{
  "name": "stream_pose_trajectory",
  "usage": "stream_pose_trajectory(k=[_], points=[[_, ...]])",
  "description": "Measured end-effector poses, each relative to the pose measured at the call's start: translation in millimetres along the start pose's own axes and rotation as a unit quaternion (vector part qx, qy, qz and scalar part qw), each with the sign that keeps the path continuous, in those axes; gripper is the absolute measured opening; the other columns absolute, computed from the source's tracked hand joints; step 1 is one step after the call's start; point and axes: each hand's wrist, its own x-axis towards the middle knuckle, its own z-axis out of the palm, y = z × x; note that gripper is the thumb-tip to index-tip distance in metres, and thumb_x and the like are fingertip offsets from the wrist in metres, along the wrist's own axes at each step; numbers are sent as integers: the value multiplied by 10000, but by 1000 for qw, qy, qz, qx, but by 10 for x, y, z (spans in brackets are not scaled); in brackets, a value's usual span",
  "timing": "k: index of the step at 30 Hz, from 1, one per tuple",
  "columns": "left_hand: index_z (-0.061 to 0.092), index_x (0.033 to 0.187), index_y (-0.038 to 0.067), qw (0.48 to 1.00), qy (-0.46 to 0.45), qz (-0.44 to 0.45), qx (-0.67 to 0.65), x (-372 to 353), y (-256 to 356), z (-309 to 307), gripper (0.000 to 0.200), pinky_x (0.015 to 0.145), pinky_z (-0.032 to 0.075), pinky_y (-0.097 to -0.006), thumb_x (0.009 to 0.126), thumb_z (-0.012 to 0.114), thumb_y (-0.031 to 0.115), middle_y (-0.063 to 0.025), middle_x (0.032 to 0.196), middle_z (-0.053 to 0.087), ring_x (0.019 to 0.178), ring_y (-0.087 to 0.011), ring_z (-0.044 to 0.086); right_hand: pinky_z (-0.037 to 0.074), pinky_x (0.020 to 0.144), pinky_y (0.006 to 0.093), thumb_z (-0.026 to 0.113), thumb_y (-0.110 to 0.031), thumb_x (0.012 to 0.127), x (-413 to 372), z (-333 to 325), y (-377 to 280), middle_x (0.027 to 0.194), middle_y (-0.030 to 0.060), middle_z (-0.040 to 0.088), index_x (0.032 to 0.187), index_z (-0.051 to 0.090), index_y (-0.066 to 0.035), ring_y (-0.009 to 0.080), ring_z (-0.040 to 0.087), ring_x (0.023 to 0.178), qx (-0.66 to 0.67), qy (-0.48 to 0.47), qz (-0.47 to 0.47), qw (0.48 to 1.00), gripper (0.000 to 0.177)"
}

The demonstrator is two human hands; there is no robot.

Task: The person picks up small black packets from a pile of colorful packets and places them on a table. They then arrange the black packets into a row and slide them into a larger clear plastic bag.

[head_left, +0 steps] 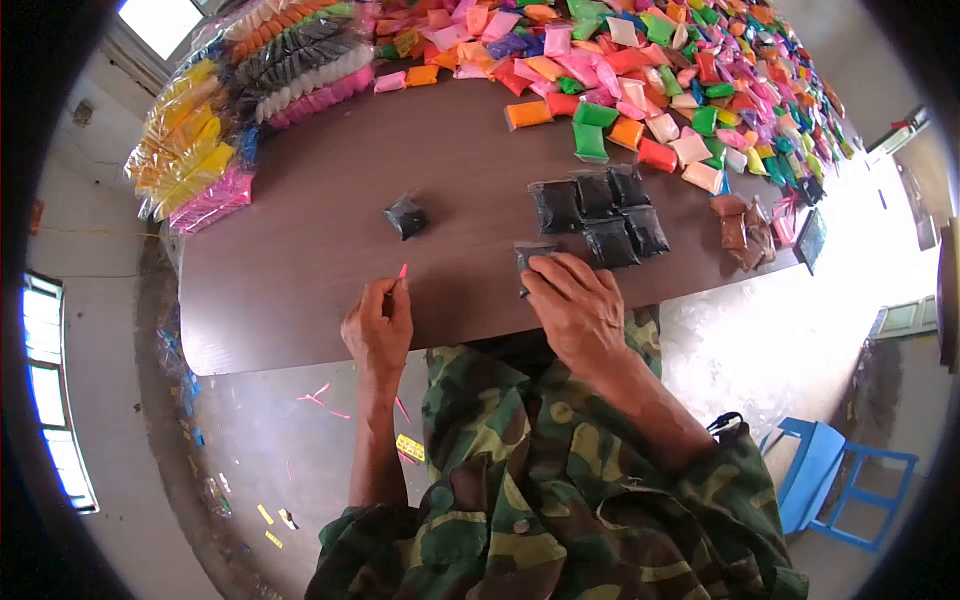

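My left hand [378,325] is closed near the table's front edge, its fingers pinching a small pink strip [403,271] whose tip sticks up. My right hand [580,305] lies over a black packet [532,255], fingers curled down on it, so much of that packet is hidden. Just beyond the right hand, several black packets [606,240] are laid side by side in two rows. One single black packet [406,216] sits apart, ahead of my left hand.
A large heap of colourful packets [640,60] covers the table's far right. Bundled clear bags of packets [300,60] stand at the far left. Brown packets [742,232] lie near the right edge of the brown table [300,300]. A blue stool [815,475] stands on the floor at right.
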Motion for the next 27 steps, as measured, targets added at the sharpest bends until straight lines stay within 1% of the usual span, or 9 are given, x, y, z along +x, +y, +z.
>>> stream_pose_trajectory(k=[2,3,4,5,8,14,17,20,27], points=[[745,970,76,1000,-6,-8,-3,1,-2,8,105,625,536,-360,973,788,172,-108,748,708,632,-222,682,494,866,422,786,-124,856,-64,-98,75,1294,20,702,1166,754,-76,237,642,1250,-21,-12,0,1000,315],[732,950,82,1000,8,2,-3,11,17,25,106,608,527,-372,969,788,170,-104,732,697,619,-242,677,492,874,418,775,-116,864,-95,-139,111,1303,27,706,1168,755,-71,238,643,1258,-31,-17,-1,999,309],[720,929,88,1000,22,12,-1,17,34,34,112,592,518,-385,965,788,169,-100,716,686,606,-262,672,465,894,445,706,-76,930,-138,-149,154,1343,41,673,1246,737,-71,242,591,1312,-23,-32,0,999,318],[707,908,93,999,36,22,1,23,49,36,121,576,509,-398,961,788,167,-97,699,675,593,-282,667,471,895,447,709,-72,921,-139,-175,174,1342,41,669,1250,737,-69,243,592,1307,-26,-33,2,999,331],[710,920,90,1000,11,-2,7,28,78,1,122,587,512,-399,967,785,174,-103,702,677,613,-285,674,491,896,455,717,-58,895,-103,-256,181,1334,37,657,1257,739,-61,248,595,1286,-24,-39,14,999,363],[709,936,86,1000,4,4,12,40,76,-13,126,599,519,-407,972,781,184,-103,714,686,621,-297,678,543,874,453,724,-30,862,-60,-248,186,1298,30,645,1235,747,-53,267,611,1230,-10,-36,32,999,374],[706,934,85,1000,6,2,8,36,77,-8,130,597,519,-407,972,781,184,-101,711,686,620,-294,679,565,882,446,727,-34,875,-66,-229,196,1298,34,648,1229,745,-51,273,620,1216,-3,-20,30,999,355],[731,950,51,1000,7,5,8,25,57,-1,130,597,491,-360,989,769,170,-102,716,667,607,-195,619,581,896,448,727,-44,895,-69,-231,185,1297,40,650,1226,743,-48,277,628,1203,0,-13,37,999,331],[738,958,63,1000,7,-5,11,7,16,24,111,617,520,-361,973,781,164,-118,746,691,636,-221,672,588,887,466,727,-103,942,-89,-204,146,1283,56,659,1232,740,-46,289,636,1202,-4,-8,50,999,296]])
